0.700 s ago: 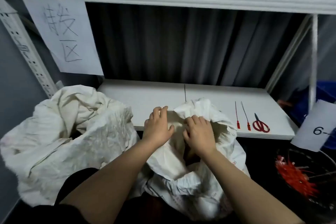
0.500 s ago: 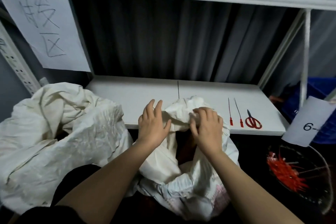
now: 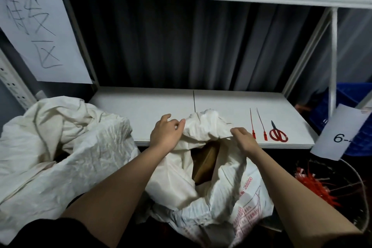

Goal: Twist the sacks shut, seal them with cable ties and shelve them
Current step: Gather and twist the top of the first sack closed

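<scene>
Pinching rim: left hand (image 3: pixel 164 134), right hand (image 3: pixel 242 139) on crumpled white woven sack (image 3: pixel 203 127) | mouth gaping below white shelf board's (image 3: pixel 145 112) front edge | gather rim evenly to centre, twist tight | red cable ties (image 3: pixel 253 127) near right front corner

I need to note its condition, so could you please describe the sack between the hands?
The white woven sack stands before the shelf, crumpled, its mouth open over something brown inside. Red print marks its right side. The left hand and right hand each grip the rim. No tie is on it.
</scene>
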`<move>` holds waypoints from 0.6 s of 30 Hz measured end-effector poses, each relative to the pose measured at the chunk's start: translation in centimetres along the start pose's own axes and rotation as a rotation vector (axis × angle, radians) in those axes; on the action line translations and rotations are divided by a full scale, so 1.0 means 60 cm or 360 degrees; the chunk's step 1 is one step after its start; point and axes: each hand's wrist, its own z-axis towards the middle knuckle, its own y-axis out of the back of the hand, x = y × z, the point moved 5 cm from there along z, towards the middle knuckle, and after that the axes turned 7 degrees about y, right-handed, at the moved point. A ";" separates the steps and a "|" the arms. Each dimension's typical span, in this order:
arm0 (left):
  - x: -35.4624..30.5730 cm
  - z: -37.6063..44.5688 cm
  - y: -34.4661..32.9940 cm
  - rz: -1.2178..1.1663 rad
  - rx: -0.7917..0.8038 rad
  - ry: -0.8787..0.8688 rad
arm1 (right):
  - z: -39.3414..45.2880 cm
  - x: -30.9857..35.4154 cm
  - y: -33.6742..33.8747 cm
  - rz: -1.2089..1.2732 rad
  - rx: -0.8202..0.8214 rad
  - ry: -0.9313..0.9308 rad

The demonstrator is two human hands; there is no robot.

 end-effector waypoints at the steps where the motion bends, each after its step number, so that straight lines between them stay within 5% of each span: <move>1: -0.002 0.000 0.004 0.0066 -0.0038 -0.0015 | -0.003 0.002 -0.002 0.0000 -0.0027 -0.0003; 7: -0.030 0.001 0.006 0.0362 -0.0164 -0.0235 | 0.001 -0.005 -0.019 -0.0046 -0.0059 0.0078; 15: -0.071 -0.012 -0.061 0.0563 0.0434 -0.0664 | 0.004 -0.009 -0.041 -0.0263 0.0282 0.0072; 18: -0.063 -0.017 -0.073 0.0518 0.0459 -0.0790 | 0.017 -0.010 -0.039 -0.0052 0.0319 -0.0025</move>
